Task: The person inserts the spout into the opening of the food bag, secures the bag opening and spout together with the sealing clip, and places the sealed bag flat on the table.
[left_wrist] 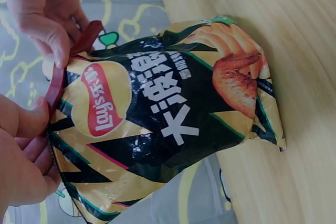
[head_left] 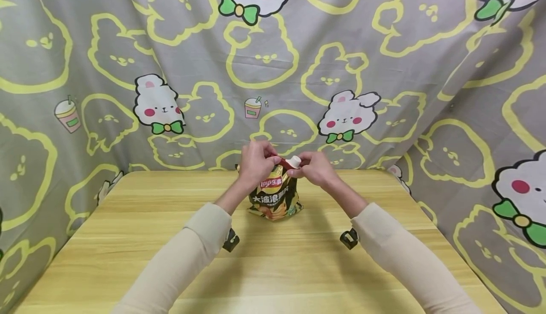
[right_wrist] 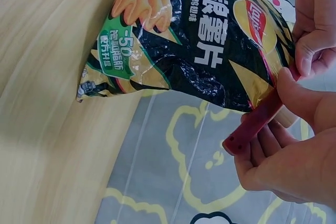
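A black and gold bag of potato chips point(head_left: 273, 198) stands on the table with its top edge up. Across that top edge runs a red bag clip point(right_wrist: 257, 121) with a white cap point(head_left: 293, 161) on it. My left hand point(left_wrist: 23, 150) pinches the clip and bag edge at the left end, thumb in front and fingers behind. At the other end, my right hand point(right_wrist: 299, 140) grips the clip between thumb and fingers, and the clip's red tip sticks out past the bag. The back of the bag is hidden.
The wooden table point(head_left: 290, 276) extends around the bag. A grey curtain point(head_left: 273, 72) with cartoon bears and rabbits hangs behind the table and along its sides. Black wrist mounts point(head_left: 350, 239) sit below both sleeves.
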Demonstrator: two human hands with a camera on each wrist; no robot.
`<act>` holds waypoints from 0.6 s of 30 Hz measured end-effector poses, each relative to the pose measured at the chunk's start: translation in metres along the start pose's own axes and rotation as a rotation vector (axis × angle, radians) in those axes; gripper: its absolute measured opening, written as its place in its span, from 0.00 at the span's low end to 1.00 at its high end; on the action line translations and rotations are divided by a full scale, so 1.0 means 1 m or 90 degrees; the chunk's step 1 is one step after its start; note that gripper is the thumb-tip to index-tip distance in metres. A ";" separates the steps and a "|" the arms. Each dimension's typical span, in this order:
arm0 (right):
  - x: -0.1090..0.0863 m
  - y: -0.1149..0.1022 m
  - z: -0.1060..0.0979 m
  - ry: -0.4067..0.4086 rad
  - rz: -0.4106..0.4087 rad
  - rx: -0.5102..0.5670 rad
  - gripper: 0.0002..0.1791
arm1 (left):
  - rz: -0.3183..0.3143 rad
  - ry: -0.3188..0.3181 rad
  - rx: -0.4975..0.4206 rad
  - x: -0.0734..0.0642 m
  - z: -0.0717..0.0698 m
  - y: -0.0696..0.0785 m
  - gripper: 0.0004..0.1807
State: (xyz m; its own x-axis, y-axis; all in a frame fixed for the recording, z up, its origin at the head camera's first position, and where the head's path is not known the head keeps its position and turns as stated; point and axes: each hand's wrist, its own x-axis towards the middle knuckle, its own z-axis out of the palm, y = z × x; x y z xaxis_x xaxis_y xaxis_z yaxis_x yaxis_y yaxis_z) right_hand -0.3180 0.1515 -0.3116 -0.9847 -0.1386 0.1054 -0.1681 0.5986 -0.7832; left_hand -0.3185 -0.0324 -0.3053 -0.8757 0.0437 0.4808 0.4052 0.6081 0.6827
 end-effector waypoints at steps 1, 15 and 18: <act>0.000 0.000 0.001 0.003 0.002 0.004 0.13 | 0.002 0.005 -0.001 0.000 0.001 -0.001 0.04; 0.001 0.000 0.003 0.023 0.027 0.015 0.16 | 0.042 0.023 0.005 -0.003 0.004 -0.003 0.04; 0.001 0.000 0.003 0.028 0.033 0.015 0.15 | 0.047 0.023 0.008 -0.003 0.003 -0.003 0.05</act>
State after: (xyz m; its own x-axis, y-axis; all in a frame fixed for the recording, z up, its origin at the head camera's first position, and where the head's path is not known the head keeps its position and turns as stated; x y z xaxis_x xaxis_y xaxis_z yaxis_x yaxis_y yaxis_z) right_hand -0.3189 0.1489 -0.3128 -0.9932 -0.0724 0.0911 -0.1163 0.5855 -0.8023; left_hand -0.3184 -0.0316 -0.3104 -0.8334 0.0595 0.5494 0.4645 0.6141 0.6381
